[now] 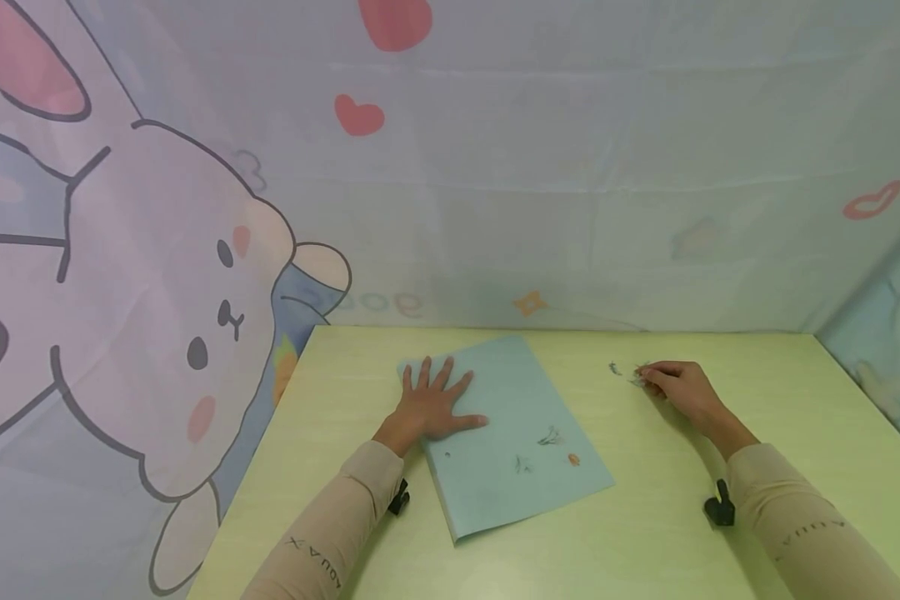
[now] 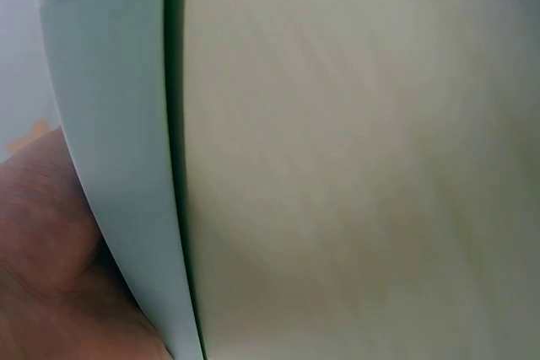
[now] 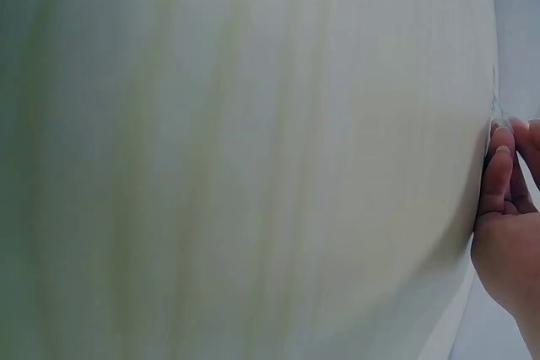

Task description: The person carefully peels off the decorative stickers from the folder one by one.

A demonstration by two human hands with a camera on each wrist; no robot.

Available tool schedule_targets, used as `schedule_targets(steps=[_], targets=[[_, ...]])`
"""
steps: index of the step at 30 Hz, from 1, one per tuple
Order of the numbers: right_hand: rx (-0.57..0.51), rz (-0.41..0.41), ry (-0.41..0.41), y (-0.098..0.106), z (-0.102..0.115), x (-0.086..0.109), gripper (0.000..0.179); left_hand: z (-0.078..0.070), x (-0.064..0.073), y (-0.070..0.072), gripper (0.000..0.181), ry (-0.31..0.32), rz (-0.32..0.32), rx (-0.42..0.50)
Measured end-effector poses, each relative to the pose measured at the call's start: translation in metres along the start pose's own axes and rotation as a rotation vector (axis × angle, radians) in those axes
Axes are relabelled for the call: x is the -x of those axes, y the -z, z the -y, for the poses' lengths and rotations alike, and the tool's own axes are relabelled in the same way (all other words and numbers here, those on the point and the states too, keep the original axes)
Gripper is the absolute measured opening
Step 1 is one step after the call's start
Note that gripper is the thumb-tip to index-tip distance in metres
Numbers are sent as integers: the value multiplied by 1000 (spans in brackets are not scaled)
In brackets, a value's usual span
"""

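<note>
My left hand (image 1: 433,410) lies flat with fingers spread on the upper left part of a pale blue cover (image 1: 495,392), which looks like a folder or booklet. In the left wrist view, the edge of this cover (image 2: 110,124) shows beside part of the hand. Small plant-like sprigs (image 1: 551,437) and an orange piece (image 1: 573,459) show on its lower half; whether they are stickers or loose bits I cannot tell. On the table's right side, my right hand (image 1: 682,390) pinches a tiny, thin, pale sprig-like piece (image 1: 637,379) between thumb and fingertips, close to the tabletop.
Another small dark sprig-like piece (image 1: 614,367) lies on the yellow-green table (image 1: 675,533), left of the right hand. Behind the table hangs a cloth (image 1: 570,167) printed with hearts and a rabbit. A black wrist mount (image 1: 720,507) sits by the right sleeve.
</note>
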State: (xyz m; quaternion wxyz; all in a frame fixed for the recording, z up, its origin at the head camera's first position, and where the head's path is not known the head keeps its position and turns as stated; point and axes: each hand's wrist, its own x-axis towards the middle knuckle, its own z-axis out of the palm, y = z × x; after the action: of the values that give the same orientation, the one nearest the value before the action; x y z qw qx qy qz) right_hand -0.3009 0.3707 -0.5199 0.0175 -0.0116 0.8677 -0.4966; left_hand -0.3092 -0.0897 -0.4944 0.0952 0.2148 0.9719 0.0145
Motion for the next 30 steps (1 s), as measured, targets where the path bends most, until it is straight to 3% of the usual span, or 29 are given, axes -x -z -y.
schedule_targets(steps=[30], targets=[[-16,-53,-41,-1,-4,0,52,0,0,1,96,1,-4,6]])
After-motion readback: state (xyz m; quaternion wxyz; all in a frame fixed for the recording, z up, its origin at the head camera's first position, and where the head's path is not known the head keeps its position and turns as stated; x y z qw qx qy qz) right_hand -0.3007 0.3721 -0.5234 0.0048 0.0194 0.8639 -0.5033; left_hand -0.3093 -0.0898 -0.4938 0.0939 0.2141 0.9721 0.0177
